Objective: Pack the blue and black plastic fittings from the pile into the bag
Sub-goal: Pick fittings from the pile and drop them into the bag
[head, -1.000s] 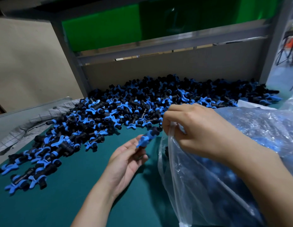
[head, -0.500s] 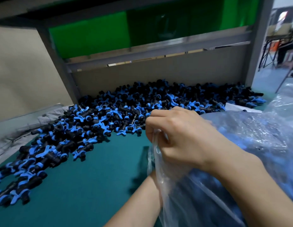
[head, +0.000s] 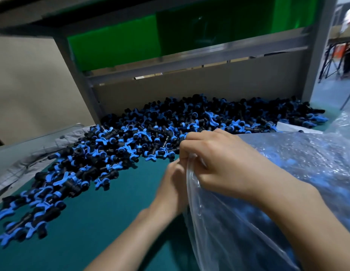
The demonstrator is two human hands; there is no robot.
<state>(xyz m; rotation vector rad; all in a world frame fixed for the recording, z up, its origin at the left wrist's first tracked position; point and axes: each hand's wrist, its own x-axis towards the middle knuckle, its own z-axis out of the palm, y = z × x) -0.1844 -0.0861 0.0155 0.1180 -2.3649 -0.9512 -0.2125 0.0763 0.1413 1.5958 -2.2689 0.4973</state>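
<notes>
Since 0.5 s ago the left hand [head: 173, 185] has pulled back out of the bag [head: 299, 188]. It now sits at the bag's mouth, just left of the rim, and is motion-blurred. I can't tell whether its fingers are curled or holding anything.

Right hand [head: 225, 165] is unchanged: its fingers [head: 191, 151] pinch the clear rim and hold the mouth up. The bag lies on the counter [head: 111, 222], with blue showing through the film.

The pile of fittings [head: 150, 137] lies left of and behind the bag, spread along the counter. A grey cloth [head: 29, 165] is further left of the bag, past the pile. I see a green panel [head: 111, 42] above and behind the bag.
</notes>
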